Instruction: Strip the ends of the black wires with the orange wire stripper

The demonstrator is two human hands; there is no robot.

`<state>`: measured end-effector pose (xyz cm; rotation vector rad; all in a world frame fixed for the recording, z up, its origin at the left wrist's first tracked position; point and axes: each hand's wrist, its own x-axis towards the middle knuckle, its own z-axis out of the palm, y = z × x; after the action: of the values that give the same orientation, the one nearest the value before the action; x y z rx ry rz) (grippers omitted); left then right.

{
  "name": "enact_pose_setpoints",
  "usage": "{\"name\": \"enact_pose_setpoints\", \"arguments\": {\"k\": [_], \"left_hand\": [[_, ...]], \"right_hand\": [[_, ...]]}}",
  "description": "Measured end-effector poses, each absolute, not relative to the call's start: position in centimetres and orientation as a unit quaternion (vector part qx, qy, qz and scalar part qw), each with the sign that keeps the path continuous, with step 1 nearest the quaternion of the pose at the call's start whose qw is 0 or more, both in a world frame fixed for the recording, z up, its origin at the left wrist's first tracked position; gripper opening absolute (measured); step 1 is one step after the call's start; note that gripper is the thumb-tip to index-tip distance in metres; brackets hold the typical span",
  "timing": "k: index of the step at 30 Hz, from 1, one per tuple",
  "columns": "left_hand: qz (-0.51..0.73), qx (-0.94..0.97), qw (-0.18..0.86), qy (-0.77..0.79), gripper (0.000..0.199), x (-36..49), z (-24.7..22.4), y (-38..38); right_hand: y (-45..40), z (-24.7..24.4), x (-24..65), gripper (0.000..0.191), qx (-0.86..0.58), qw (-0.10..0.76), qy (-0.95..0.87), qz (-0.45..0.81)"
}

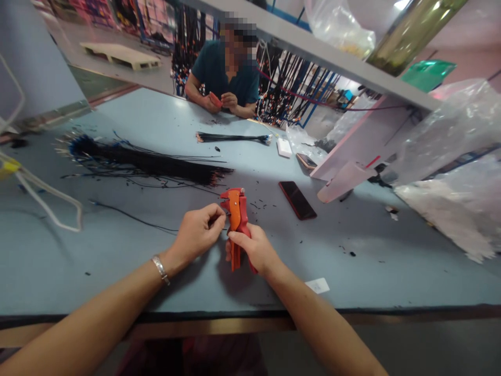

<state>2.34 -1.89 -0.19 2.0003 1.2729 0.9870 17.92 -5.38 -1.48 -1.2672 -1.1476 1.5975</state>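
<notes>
Smooth tabletop [407,277] beneath, left hand [200,228] pinches slender wire [131,214], right hand [258,248] clasps curved orange-red pliers [235,211].

The tool [235,210] was orange and red. The wires [148,161] were black, with blue at one end and copper at the other. The table [391,282] was greyish blue, the phone [298,200] black with red edge, the shirt [211,65] dark teal.

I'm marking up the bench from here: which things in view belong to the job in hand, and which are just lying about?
Part of the job, likely:
red-and-orange wire stripper, in the right hand
thin black wire, running to the left hand
large bundle of black wires

Just lying about, apparently:
dark smartphone
small white card
</notes>
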Motion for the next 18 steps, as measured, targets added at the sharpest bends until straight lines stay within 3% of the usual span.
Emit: {"name": "enact_pose_setpoints", "arguments": {"k": [10,18], "left_hand": [[0.371,0.733,0.288,0.492,0.023,2.2,-0.2,-1.6],[0.375,0.706,0.262,0.541,0.023,1.1,-1.4,-0.5]], "right_hand": [[-4.8,-2.9,17.9,0.032,-0.515,0.423,-0.482,0.568],[-4.4,-3.1,19.6,0.029,-0.317,0.512,-0.324,0.729]]}}
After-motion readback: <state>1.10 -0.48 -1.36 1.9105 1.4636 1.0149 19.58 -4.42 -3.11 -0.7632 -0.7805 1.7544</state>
